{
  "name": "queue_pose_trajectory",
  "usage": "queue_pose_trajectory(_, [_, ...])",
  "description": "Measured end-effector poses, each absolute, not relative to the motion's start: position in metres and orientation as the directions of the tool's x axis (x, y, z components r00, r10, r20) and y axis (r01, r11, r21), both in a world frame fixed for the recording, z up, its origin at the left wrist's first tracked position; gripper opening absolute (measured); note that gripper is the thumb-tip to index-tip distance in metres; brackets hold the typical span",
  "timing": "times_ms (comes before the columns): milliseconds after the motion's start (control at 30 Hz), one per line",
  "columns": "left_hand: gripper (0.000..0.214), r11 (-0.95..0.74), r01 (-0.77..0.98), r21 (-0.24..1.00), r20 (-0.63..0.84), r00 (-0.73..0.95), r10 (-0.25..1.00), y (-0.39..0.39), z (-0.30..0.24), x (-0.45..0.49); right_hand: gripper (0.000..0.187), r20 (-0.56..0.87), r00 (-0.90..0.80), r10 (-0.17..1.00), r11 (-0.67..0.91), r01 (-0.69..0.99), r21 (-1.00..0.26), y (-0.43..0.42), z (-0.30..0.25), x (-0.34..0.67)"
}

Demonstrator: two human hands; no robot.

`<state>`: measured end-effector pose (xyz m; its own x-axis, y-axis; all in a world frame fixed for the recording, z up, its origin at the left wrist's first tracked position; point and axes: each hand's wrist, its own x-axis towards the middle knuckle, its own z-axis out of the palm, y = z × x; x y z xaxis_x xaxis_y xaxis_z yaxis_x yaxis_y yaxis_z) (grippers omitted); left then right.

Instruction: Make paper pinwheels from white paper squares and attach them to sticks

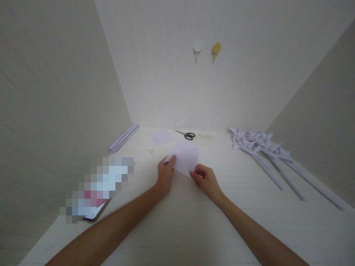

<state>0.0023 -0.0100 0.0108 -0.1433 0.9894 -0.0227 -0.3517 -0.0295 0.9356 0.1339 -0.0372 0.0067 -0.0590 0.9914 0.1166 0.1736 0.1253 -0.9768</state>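
Observation:
A square sheet of white paper [185, 158] is held between my hands, tilted above the pale table. My left hand [165, 173] grips its left edge, thumb on top and fingers underneath. At the lower right corner, my right hand [204, 178] pinches the paper between thumb and fingers. Just beyond the sheet lies a pair of scissors [188, 135] with black handles, blades pointing left. Another white paper square [161, 137] rests flat to the left of the scissors.
Several paper pinwheels [257, 144] on rolled paper sticks lie at the right. Rolled paper sticks [124, 138] lean along the left wall. A phone [105, 188] with a blurred screen is at the left. Two hooks, one white [197, 47] and one yellow [216, 48], hang on the back wall.

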Motion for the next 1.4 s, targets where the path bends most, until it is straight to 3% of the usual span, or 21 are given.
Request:
queue_pose_trajectory(133, [0.027,-0.051,-0.262,0.964,0.017,-0.129,0.992,-0.007,0.007,0.0,0.01,0.077,0.059,0.995,0.079,-0.034,-0.996,-0.034,0.003,0.137])
queue_pose_trajectory(300, [0.025,0.017,-0.212,0.977,-0.009,0.038,0.999,-0.009,0.006,0.001,0.007,0.001,0.217,0.976,0.082,-0.364,-0.928,-0.029,0.003,0.14])
queue_pose_trajectory(467, [0.026,0.062,-0.116,0.991,-0.047,0.127,0.991,-0.016,0.012,0.004,0.008,-0.048,0.226,0.973,0.083,-0.536,-0.84,-0.026,0.008,0.14])
queue_pose_trajectory(633, [0.027,0.056,-0.129,0.99,-0.048,0.067,0.997,-0.019,0.016,0.005,0.02,-0.065,0.172,0.983,0.059,-0.628,-0.776,-0.03,0.013,0.14])
queue_pose_trajectory(700, [0.025,0.057,-0.136,0.989,-0.054,0.024,0.998,-0.019,0.017,0.004,0.03,-0.024,0.106,0.994,0.04,-0.56,-0.828,-0.032,0.013,0.139])
queue_pose_trajectory(800, [0.024,0.038,-0.164,0.986,-0.036,0.019,0.999,-0.019,0.019,0.004,0.032,0.039,0.004,0.999,0.039,-0.266,-0.963,-0.035,0.009,0.136])
queue_pose_trajectory(900, [0.021,0.03,-0.193,0.981,-0.018,0.063,0.998,-0.019,0.019,0.003,0.035,0.051,-0.049,0.998,0.05,-0.022,-0.999,-0.036,0.004,0.134])
queue_pose_trajectory(1167, [0.028,0.013,-0.235,0.972,0.008,0.089,0.996,-0.02,0.02,0.005,0.035,0.058,-0.046,0.997,0.062,0.083,-0.995,-0.035,0.002,0.135])
queue_pose_trajectory(1400, [0.036,-0.007,-0.251,0.968,0.005,-0.009,1.0,-0.016,0.017,0.004,0.023,0.071,-0.133,0.989,0.099,0.217,-0.971,-0.036,0.007,0.134])
